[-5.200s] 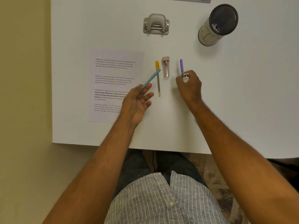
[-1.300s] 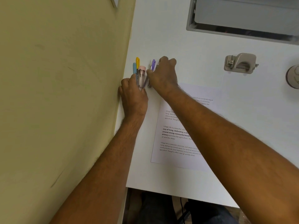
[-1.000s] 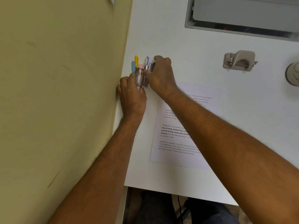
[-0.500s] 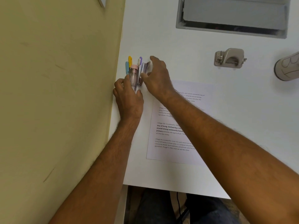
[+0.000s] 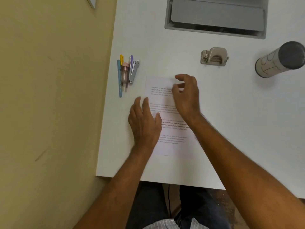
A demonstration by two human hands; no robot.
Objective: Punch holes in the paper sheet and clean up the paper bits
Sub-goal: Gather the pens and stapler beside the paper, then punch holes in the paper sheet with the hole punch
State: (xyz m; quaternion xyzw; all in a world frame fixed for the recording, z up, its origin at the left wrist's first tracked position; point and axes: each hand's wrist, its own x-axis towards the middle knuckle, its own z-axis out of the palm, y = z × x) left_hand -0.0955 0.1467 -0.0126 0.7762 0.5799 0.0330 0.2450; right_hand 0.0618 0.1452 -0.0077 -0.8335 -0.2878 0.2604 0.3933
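Observation:
A printed paper sheet (image 5: 171, 142) lies flat near the front of the white table (image 5: 231, 129). My left hand (image 5: 144, 123) hovers over the sheet's left edge, fingers apart and empty. Over the sheet's upper part is my right hand (image 5: 186, 95), fingers curled loosely apart, holding nothing. The beige hole punch (image 5: 214, 56) stands on the table behind the sheet, to the right, well apart from both hands. No paper bits are visible.
A bundle of pens, a pink tube and a small grey stapler (image 5: 127, 71) lies at the table's left edge by the yellow wall (image 5: 49, 96). A cylindrical container (image 5: 279, 60) lies at the right. A grey recessed tray (image 5: 216, 17) sits at the back.
Both hands have let go of the pens and stapler at the left edge and moved right and back over the paper sheet. The view has shifted to the right.

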